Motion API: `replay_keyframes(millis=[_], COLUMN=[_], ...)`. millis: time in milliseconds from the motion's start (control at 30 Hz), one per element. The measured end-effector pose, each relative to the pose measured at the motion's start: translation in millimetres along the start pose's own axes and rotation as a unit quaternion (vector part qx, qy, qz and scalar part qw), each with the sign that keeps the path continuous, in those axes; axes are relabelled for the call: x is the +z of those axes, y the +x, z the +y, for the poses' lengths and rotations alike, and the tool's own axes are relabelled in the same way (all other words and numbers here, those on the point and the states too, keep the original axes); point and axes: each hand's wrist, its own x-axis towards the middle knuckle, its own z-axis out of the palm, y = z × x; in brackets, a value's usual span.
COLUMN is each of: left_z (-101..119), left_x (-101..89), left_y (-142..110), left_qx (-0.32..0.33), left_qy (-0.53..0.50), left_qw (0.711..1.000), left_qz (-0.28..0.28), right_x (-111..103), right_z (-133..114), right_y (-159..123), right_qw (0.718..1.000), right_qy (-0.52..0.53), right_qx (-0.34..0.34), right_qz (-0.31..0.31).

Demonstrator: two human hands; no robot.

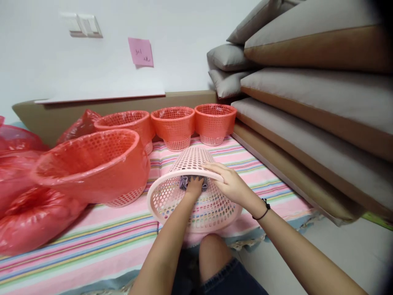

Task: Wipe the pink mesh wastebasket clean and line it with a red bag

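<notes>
A pale pink perforated plastic basket [211, 219] lies tilted on its side, its mouth facing me. My right hand [229, 182] grips its rim at the upper right, thumb and fingers on either side of the plastic. Reaching inside, my left hand [195, 186] presses a folded purplish-grey cloth [184, 182] against the inner wall near the bottom. The fingers of that hand are bent over the cloth, and their tips are partly hidden.
Several baskets lined with red plastic bags stand behind and left, the nearest a large one [92, 180]. Red plastic bags [37, 217] bulge at far left. Stacked grey-brown cushions [313, 94] rise at right. A striped cloth [123, 241] covers the surface. A pink note [140, 52] hangs on the wall.
</notes>
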Motion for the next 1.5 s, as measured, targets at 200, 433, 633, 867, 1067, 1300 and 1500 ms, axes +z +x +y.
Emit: replay_keyframes(millis=[200,433,633,867,1067,1300,1500], left_z=[18,40,61,74,85,112,102], left_x=[-10.0,-14.7,-15.9,-13.0,-17.8,-19.4,-20.2], left_y=[-45,-109,-147,-187,-204,-189,-169], left_qx=[0.002,0.010,-0.020,-0.066,-0.138,-0.197,-0.177], left_qy=[0.071,0.105,0.115,0.117,0.075,-0.065,-0.181], left_qw=[0.996,0.991,0.989,0.988,0.986,0.977,0.967], left_qz=[-0.051,-0.081,-0.087,-0.074,-0.059,-0.047,0.008], right_x=[-3,-5,-3,11,39,77,70], right_z=[5,17,24,27,23,32,44], right_y=[-7,-27,-49,-75,-89,-115,-124], right_qw=[1.000,0.997,0.989,0.966,0.945,0.886,0.927], right_qy=[0.021,0.052,0.101,0.173,0.201,0.300,0.199], right_qx=[0.001,0.011,0.047,0.081,0.103,0.162,0.156], right_qz=[0.021,0.048,0.094,0.174,0.235,0.314,0.279])
